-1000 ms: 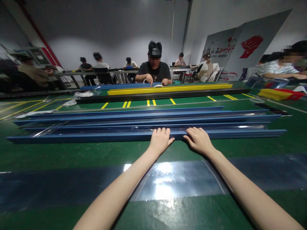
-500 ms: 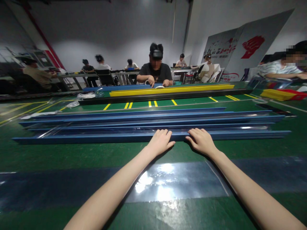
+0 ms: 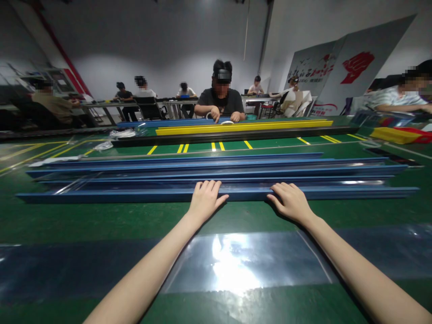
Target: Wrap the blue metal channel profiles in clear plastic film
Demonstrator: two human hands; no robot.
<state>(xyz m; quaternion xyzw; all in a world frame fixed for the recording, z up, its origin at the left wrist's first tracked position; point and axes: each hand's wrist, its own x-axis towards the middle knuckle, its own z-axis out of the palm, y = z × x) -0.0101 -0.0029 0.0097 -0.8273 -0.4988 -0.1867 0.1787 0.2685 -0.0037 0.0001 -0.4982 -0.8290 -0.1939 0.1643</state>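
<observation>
We rest our left hand [image 3: 204, 201] and right hand [image 3: 290, 202] flat, fingers open, on the nearest blue rail [image 3: 101, 196], gripping nothing. Spread palms seemingly steady it on the green floor [image 3: 84, 220].

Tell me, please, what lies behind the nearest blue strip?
Behind the nearest blue strip, where both hands rest, lie more blue strips and glossy film; the floor beneath is covered.

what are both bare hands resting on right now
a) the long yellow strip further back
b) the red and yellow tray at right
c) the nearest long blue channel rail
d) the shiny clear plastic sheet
c: the left hand and right hand both lie palm down, fingers over the nearest long blue channel rail, at the front of the row of blue rails.
</observation>
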